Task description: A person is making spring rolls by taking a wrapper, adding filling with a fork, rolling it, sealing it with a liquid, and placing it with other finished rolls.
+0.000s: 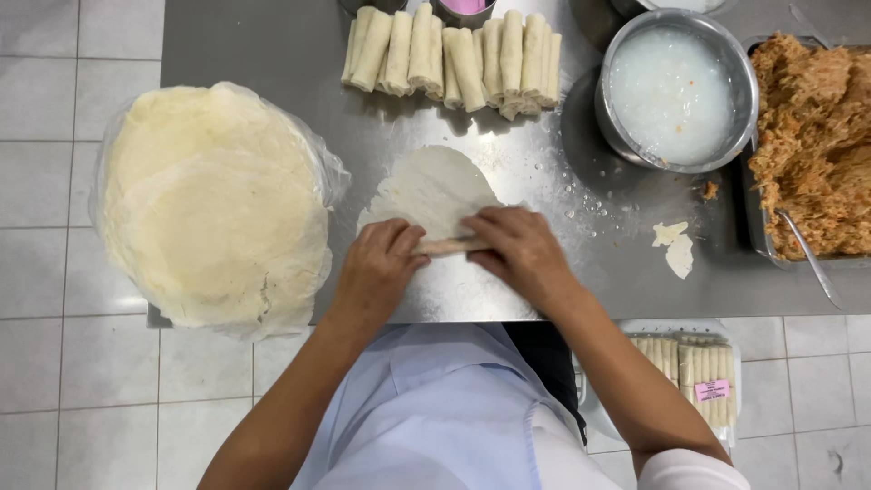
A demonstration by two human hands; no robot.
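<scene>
Both hands, left (376, 263) and right (517, 249), press a roll (451, 245) lying left-to-right.

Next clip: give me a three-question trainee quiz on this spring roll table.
1. True or false: both hands rest on the partly rolled wrapper.
2. On which of the person's sides is the stack of round wrappers: A left, B right?
3. What lies in the tray of shredded filling?

Key
1. True: left hand and right hand press the roll.
2. A.
3. A metal spoon, its handle sticking out over the rim.
</scene>
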